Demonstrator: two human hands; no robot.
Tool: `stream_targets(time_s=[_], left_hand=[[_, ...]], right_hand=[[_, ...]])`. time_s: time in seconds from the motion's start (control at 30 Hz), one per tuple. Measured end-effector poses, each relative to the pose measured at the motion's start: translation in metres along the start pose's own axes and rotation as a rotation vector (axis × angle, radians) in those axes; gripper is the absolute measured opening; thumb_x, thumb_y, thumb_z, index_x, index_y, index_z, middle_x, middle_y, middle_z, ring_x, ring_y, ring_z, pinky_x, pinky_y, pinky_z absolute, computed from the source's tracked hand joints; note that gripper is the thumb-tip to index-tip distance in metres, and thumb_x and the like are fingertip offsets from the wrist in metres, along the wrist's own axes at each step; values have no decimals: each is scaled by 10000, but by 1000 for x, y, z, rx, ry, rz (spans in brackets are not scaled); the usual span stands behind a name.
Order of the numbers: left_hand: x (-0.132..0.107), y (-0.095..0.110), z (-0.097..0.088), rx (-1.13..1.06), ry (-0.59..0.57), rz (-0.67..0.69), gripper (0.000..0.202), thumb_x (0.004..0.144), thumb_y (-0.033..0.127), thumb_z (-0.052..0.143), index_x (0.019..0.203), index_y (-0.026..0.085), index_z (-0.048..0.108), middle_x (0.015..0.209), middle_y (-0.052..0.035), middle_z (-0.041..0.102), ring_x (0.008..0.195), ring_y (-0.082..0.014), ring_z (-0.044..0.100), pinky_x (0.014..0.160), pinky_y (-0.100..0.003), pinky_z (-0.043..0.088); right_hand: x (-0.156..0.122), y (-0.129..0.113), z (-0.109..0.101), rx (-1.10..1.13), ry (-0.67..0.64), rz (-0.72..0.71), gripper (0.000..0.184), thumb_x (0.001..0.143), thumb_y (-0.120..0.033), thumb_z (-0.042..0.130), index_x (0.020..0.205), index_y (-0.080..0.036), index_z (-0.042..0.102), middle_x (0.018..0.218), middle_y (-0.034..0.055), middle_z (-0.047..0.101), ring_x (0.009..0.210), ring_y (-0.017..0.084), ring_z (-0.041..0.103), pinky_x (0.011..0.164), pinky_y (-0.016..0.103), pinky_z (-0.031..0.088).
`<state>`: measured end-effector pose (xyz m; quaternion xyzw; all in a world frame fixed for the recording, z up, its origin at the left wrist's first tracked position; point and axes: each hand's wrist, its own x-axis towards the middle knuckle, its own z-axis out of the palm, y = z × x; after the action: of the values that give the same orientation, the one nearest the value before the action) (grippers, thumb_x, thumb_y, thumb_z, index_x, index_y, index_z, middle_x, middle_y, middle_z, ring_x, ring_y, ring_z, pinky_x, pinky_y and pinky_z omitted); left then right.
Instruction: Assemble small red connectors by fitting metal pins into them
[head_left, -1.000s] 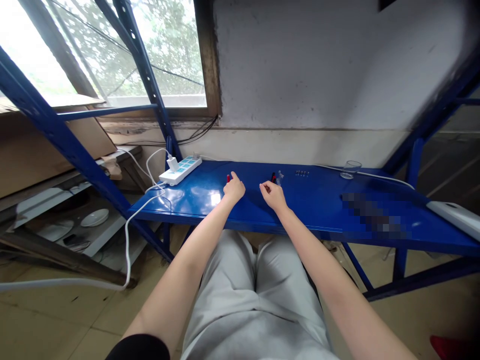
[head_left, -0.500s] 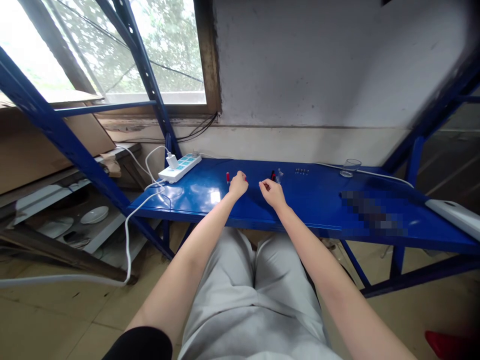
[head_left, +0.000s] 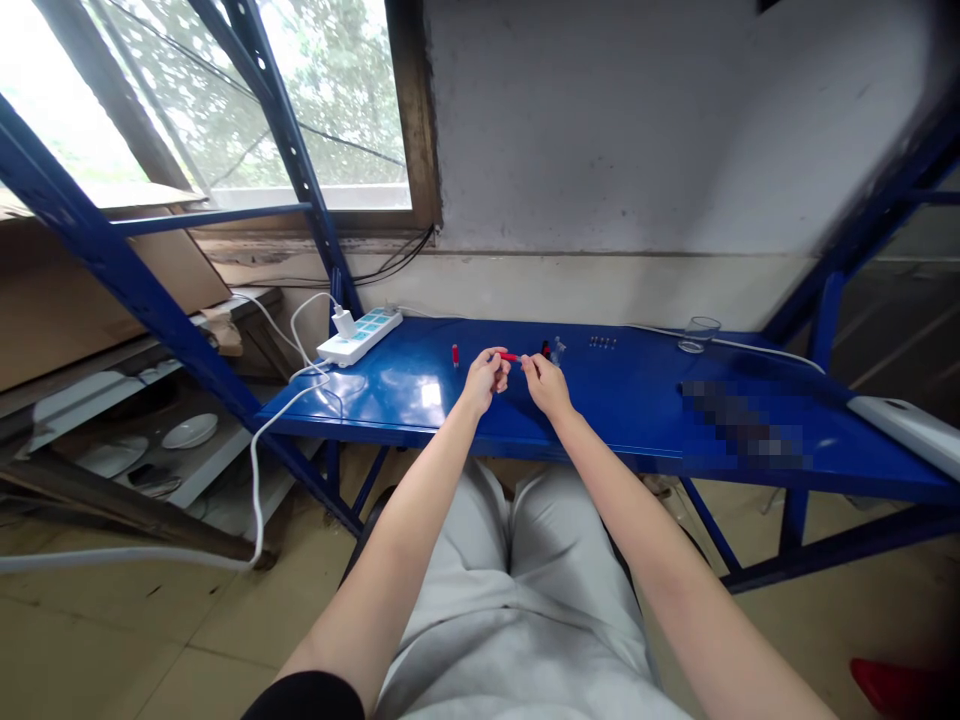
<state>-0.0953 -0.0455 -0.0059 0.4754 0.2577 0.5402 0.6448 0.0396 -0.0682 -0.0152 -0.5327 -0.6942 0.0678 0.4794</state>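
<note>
Between my two hands, a slim red pen-like stick (head_left: pixel 510 357) lies level above the tabletop. My left hand (head_left: pixel 484 380) is closed round its left end. With thumb and fingers pinched together, my right hand (head_left: pixel 545 383) holds the other end, where a small pale part shows. Left of my hands, a short red cylinder (head_left: pixel 455 355) with a pale band stands upright on the blue table (head_left: pixel 390 405). Just beyond my right hand are small black and red pieces (head_left: pixel 546 349) and some clear pieces (head_left: pixel 557 347), partly covered by the hand.
Several tiny pale pieces (head_left: pixel 604 342) are lined up toward the back. A clear glass (head_left: pixel 699 335) sits at the back right, near a white cable. At the left stands a white power strip (head_left: pixel 361 336). A blurred dark object (head_left: pixel 742 425) lies on the right side.
My left hand has turned and moved right, up to my right hand. The red stick now spans both hands, and my right hand pinches its end.
</note>
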Motion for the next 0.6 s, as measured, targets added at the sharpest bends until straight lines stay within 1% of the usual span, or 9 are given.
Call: stream_targets(time_s=[0.17,0.33,0.47,0.6], left_hand=[[-4,-1,-4,17,-55,8,129,833,255,509,928,169,521,601,49,470,349,-20,347,358,-172,233],[-6,-2,-3,67,-1,18,194,806,288,558,949,158,551,631,39,487,361,-17,377,347,-172,234],[-6,-3,-3,74,12,27,201,804,279,559,955,147,551,636,34,502,354,-22,392,337,-173,232],[-5,-4,-5,64,55,40,193,813,270,546,955,138,545,631,35,501,349,-24,395,336,-174,241]], right_hand=[[-1,2,2,24,7,-7,400,881,-525,320,715,-207,497,613,7,534,555,134,470,535,244,306],[-1,3,3,60,14,-15,366,873,-502,356,708,-205,491,600,2,521,540,129,452,529,244,301],[0,3,2,72,21,-20,331,872,-474,373,717,-206,490,600,-1,515,539,131,451,530,247,306],[0,5,3,94,30,-27,295,857,-462,404,751,-205,502,629,7,538,565,139,475,550,254,337]])
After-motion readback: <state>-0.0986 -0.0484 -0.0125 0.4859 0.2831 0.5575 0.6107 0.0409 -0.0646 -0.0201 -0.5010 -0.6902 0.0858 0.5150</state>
